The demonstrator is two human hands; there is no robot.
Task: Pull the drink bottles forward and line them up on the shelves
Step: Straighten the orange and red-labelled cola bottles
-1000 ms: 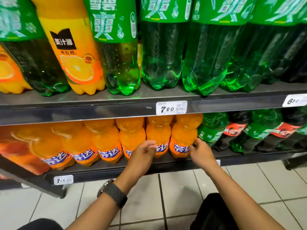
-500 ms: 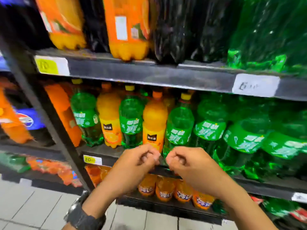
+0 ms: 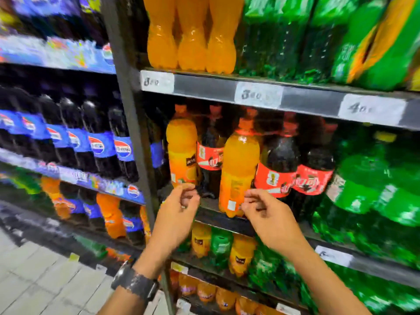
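Note:
On the middle shelf (image 3: pixel 213 212) one orange drink bottle (image 3: pixel 238 169) stands at the front edge, and a second orange bottle (image 3: pixel 181 153) stands further back to its left. Dark cola bottles with red labels (image 3: pixel 279 164) fill the gaps behind and to the right. My left hand (image 3: pixel 179 214) hovers just below the left orange bottle, fingers loosely curled and holding nothing. At the lower right side of the front orange bottle is my right hand (image 3: pixel 266 214), also loosely curled; whether it touches the bottle is unclear. The picture is blurred.
Large green bottles (image 3: pixel 363 185) crowd the shelf to the right. A dark upright post (image 3: pixel 129 133) divides this bay from blue-labelled cola bottles (image 3: pixel 97 144) on the left. A shelf edge with price tags (image 3: pixel 204 87) hangs overhead. Orange and green bottles (image 3: pixel 220 246) stand on the shelf below.
The view has risen from the bottom shelf past the shelf of large bottles to this higher one. Both hands came off the low orange bottles and rose, loosely curled.

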